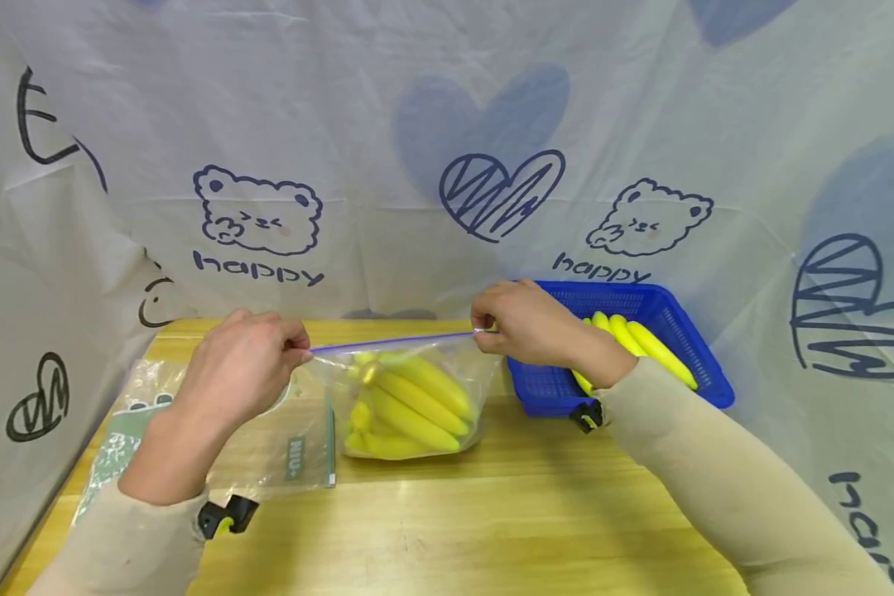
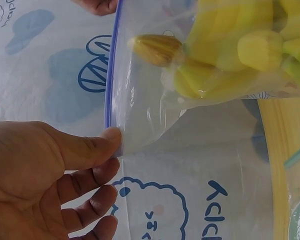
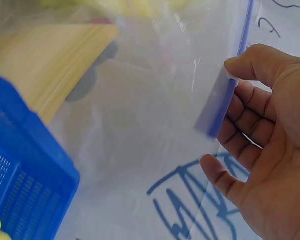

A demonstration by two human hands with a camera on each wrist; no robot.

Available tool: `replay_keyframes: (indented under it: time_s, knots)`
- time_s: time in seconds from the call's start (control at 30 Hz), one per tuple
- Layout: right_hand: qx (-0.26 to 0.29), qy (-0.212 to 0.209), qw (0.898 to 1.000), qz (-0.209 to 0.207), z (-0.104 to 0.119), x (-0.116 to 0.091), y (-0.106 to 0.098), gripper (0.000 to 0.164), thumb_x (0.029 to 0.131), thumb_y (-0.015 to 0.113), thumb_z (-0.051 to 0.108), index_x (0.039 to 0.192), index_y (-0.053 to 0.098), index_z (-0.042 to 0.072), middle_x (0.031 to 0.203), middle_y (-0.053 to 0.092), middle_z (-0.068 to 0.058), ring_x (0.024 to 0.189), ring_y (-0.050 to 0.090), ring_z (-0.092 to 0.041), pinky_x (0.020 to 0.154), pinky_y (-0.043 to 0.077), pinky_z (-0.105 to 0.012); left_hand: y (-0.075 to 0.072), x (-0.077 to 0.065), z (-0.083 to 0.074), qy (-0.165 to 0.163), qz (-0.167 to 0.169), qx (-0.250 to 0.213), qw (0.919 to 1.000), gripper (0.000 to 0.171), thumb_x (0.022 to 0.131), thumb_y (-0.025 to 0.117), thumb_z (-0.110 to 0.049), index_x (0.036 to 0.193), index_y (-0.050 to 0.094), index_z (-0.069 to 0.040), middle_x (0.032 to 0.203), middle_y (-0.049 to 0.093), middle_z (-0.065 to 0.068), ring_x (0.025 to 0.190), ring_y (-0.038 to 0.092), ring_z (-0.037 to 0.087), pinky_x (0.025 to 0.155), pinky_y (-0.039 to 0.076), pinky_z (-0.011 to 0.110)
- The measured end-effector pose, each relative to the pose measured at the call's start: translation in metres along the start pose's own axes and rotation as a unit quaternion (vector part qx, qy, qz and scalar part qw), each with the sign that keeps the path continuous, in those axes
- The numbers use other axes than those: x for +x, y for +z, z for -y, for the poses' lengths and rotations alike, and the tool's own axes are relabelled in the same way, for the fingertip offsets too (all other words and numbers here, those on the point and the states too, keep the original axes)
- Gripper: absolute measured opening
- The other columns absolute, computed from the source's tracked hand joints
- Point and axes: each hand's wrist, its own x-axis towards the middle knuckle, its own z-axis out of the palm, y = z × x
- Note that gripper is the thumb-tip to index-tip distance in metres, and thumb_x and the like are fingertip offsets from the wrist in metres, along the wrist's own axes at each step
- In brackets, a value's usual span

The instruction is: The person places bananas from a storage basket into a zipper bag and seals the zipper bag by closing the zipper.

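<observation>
A clear zip bag (image 1: 489, 368) with several yellow bananas (image 1: 417, 397) inside is held up by its top edge in the head view. My left hand (image 1: 231, 364) pinches the left end of the purple zip strip (image 1: 387, 342) between thumb and forefinger; the other fingers are loosely bent. Near the strip's right end, my right hand (image 1: 525, 323) pinches the small white slider (image 3: 232, 77). In the right wrist view, the purple strip runs past the right fingertips. The bag's mouth looks drawn straight between both hands, and its bottom hangs close over the table.
At the back right stands a blue plastic basket (image 1: 689, 327) holding more bananas (image 1: 651, 348), partly behind my right forearm. A flat clear bag with green print (image 1: 295, 458) lies on the wooden table (image 1: 432, 530) under my left arm. A patterned white curtain (image 1: 372, 165) closes off the back and sides.
</observation>
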Motion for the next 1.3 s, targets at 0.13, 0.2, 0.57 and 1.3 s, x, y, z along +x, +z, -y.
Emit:
replay_keyframes:
  time_s: [0.13, 0.2, 0.57, 1.3]
  knots:
    - [0.005, 0.021, 1.000, -0.001, -0.012, -0.009, -0.002, 0.007, 0.093, 0.072, 0.018, 0.090, 0.066, 0.018, 0.092, 0.065, 0.003, 0.091, 0.058, -0.020, 0.092, 0.045, -0.048, 0.000, 0.001, 0.003, -0.006, 0.004, 0.000, 1.0000, 0.006, 0.097, 0.073, -0.017, 0.097, 0.079, -0.016, 0.100, 0.075, 0.003, 0.091, 0.058, 0.032, 0.075, 0.048, 0.049]
    - [0.002, 0.028, 1.000, 0.001, -0.016, -0.013, -0.003, 0.007, 0.093, 0.072, 0.019, 0.089, 0.066, 0.018, 0.092, 0.065, 0.003, 0.090, 0.057, -0.020, 0.091, 0.045, -0.047, 0.000, 0.002, 0.004, -0.008, 0.006, 0.000, 1.0000, 0.006, 0.097, 0.073, -0.017, 0.097, 0.079, -0.016, 0.101, 0.076, 0.004, 0.093, 0.058, 0.033, 0.075, 0.049, 0.049]
    - [-0.004, 0.044, 0.999, -0.024, -0.028, -0.008, -0.004, 0.011, 0.095, 0.071, 0.024, 0.090, 0.066, 0.015, 0.088, 0.064, -0.001, 0.082, 0.056, -0.022, 0.078, 0.047, -0.039, 0.005, 0.016, 0.005, -0.004, -0.024, 0.006, 0.9997, 0.009, 0.100, 0.069, -0.017, 0.099, 0.076, -0.011, 0.099, 0.073, 0.010, 0.093, 0.058, 0.036, 0.076, 0.050, 0.052]
    - [-0.029, 0.075, 0.993, -0.081, -0.042, -0.027, 0.012, 0.012, 0.097, 0.072, 0.024, 0.097, 0.072, 0.011, 0.094, 0.068, -0.004, 0.090, 0.060, -0.024, 0.083, 0.052, -0.042, 0.048, 0.018, -0.004, 0.031, -0.061, 0.007, 0.9976, 0.006, 0.098, 0.072, -0.015, 0.096, 0.074, -0.009, 0.092, 0.072, 0.007, 0.086, 0.061, 0.034, 0.072, 0.051, 0.050]
